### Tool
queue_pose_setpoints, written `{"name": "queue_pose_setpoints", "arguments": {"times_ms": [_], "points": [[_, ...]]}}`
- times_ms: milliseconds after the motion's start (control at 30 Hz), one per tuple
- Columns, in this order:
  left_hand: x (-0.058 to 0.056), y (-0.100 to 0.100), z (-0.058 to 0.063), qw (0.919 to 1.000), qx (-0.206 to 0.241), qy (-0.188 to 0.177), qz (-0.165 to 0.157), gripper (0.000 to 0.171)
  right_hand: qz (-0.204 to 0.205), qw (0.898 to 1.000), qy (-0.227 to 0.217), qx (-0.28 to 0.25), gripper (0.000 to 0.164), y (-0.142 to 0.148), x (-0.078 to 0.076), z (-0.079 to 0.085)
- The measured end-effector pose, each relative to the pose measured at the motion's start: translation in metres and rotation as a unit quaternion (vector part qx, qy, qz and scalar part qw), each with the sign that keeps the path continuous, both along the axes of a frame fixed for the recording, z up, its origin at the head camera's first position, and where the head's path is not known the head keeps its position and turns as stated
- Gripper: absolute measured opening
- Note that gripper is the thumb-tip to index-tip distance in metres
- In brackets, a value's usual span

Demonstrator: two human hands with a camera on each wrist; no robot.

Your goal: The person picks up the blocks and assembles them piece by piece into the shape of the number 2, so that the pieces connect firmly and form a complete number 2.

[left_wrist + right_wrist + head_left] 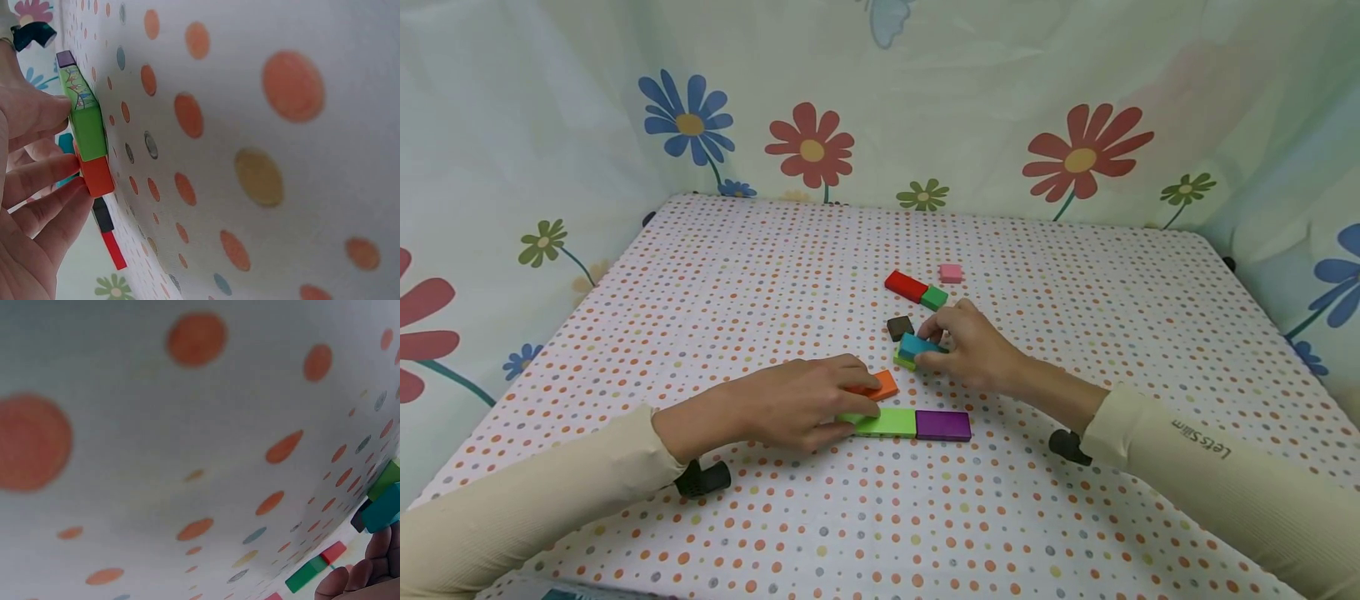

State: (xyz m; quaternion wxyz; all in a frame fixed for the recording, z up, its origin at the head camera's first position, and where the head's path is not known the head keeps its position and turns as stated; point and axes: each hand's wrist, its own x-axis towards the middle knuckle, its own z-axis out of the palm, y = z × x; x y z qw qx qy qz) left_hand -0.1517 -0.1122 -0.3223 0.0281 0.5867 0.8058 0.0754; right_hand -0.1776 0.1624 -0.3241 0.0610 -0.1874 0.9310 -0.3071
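Note:
My left hand (808, 400) holds a light green block (891, 422) and an orange block (886, 384) side by side. Its thumb lies against the green block and other fingers touch the orange one, as the left wrist view shows. A purple block (943, 426) lies end to end with the light green block. Farther back, my right hand (973, 346) grips a teal blue block (917, 345) between thumb and fingers. Under the blue block shows part of a yellow-green block (902, 360); whether they touch is unclear. A dark brown block (899, 327) lies just behind.
Beyond the right hand lie a red block (905, 287) and a green block (934, 297), end to end. A small pink block (951, 273) lies behind them. The dotted cloth (760, 283) covers the table, and a flowered curtain (970, 108) hangs around it.

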Motion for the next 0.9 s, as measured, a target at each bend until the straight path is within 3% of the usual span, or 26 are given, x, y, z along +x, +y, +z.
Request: {"name": "queue_pose_setpoints", "arguments": {"times_ms": [900], "points": [[0.000,-0.001,0.001,0.9998,0.013,0.002,-0.015,0.027,0.035,0.999,-0.006,-0.004,0.025,-0.005,0.015,0.002]]}}
